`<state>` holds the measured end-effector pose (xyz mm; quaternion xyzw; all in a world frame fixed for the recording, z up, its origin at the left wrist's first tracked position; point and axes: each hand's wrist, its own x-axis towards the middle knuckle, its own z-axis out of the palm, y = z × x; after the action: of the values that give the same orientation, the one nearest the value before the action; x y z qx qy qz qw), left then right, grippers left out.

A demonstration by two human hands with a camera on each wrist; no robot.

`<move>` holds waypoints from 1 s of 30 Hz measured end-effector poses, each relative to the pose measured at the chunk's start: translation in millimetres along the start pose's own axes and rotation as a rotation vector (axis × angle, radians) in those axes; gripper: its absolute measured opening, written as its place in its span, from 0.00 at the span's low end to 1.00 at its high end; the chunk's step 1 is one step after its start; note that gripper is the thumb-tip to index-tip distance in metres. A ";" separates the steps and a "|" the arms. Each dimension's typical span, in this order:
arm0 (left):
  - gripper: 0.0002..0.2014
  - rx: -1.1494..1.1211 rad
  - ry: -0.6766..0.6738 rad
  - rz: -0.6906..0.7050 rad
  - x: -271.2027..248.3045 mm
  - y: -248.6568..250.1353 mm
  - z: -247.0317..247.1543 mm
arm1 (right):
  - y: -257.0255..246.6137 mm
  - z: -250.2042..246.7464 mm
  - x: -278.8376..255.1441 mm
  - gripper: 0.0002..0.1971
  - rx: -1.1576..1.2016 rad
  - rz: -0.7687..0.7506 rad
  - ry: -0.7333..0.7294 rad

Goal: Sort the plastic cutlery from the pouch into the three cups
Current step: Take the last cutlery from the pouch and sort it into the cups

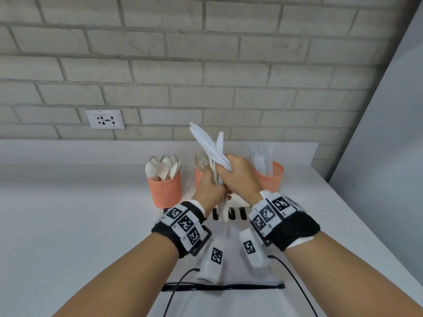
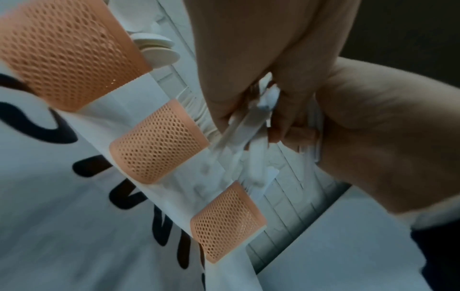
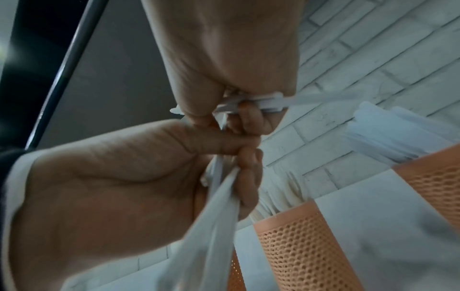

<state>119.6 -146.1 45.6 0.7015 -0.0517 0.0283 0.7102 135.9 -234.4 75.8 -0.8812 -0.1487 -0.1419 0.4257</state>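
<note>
The left hand [image 1: 209, 186] and the right hand [image 1: 240, 173] meet above the table [image 1: 80, 225]. Each is curled tight round a bunch of white plastic knives [image 1: 207, 143]. Behind them stand three orange cups: the spoon cup [image 1: 163, 189], the fork cup [image 1: 199, 177] and the knife cup [image 1: 270, 177]. The clear pouch [image 1: 231, 266] lies flat under the wrists.

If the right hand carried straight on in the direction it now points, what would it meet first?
Probably the middle cup of forks: the right hand, gripping white knives, points forward-left over it, though depth is unclear.
</note>
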 end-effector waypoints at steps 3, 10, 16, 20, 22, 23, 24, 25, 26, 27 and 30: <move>0.25 -0.194 -0.066 -0.083 -1.1 0.6 -3.1 | 6.1 -7.1 1.1 0.08 0.253 0.133 -0.107; 0.09 -0.345 -0.096 -0.127 0.5 1.3 -0.2 | 12.9 -24.4 -5.3 0.08 0.757 0.348 -0.260; 0.07 -0.345 -0.129 -0.158 5.2 0.5 1.4 | 32.3 -58.0 1.7 0.07 0.660 0.258 -0.138; 0.09 -0.366 -0.166 -0.144 9.7 -0.4 5.5 | 55.3 -91.9 30.6 0.06 0.540 0.162 0.145; 0.09 -0.356 -0.183 -0.137 12.9 -0.4 7.8 | 66.8 -99.1 43.9 0.07 0.472 0.104 0.278; 0.08 -0.348 -0.190 -0.134 14.9 -0.5 8.8 | 72.6 -99.0 49.7 0.07 0.450 0.080 0.337; 0.07 -0.340 -0.195 -0.132 16.4 -0.3 9.3 | 78.5 -96.8 54.4 0.05 0.440 0.062 0.385; 0.07 -0.335 -0.199 -0.131 17.4 0.5 9.8 | 85.2 -93.2 58.1 0.05 0.433 0.051 0.420; 0.07 -0.333 -0.202 -0.130 18.4 1.1 9.9 | 91.7 -88.6 60.8 0.05 0.427 0.043 0.437; 0.08 -0.330 -0.206 -0.130 19.6 1.6 9.9 | 99.0 -83.4 63.2 0.05 0.415 0.041 0.437; 0.08 -0.320 -0.222 -0.143 23.5 2.3 10.3 | 116.5 -68.9 67.4 0.04 0.393 0.086 0.359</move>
<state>142.4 -157.1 50.7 0.5806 -0.0837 -0.1084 0.8026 233.7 -348.5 59.8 -0.7478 -0.0579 -0.2459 0.6140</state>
